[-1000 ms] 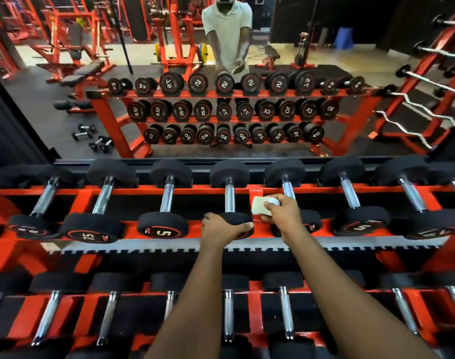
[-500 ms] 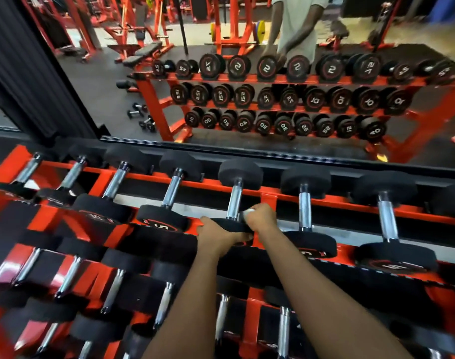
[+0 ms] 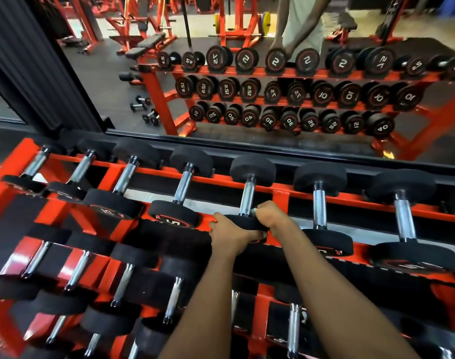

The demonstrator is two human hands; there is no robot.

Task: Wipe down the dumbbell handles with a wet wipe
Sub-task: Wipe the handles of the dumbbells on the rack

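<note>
The left hand (image 3: 230, 235) holds, as before, the near black head of the dumbbell (image 3: 252, 168) on the top row of the red rack (image 3: 280, 196), its fingers curled over the edge. One second ago the right hand (image 3: 271, 216) was beside the handle (image 3: 247, 194). Now it is closed around the handle's low end. The wet wipe (image 3: 254, 211), then in plain sight, shows only a small pale corner at the fingers.

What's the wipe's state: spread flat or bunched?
Bunched. Only a small pale bit of the wipe shows from the curled right hand, against the dumbbell handle.
</note>
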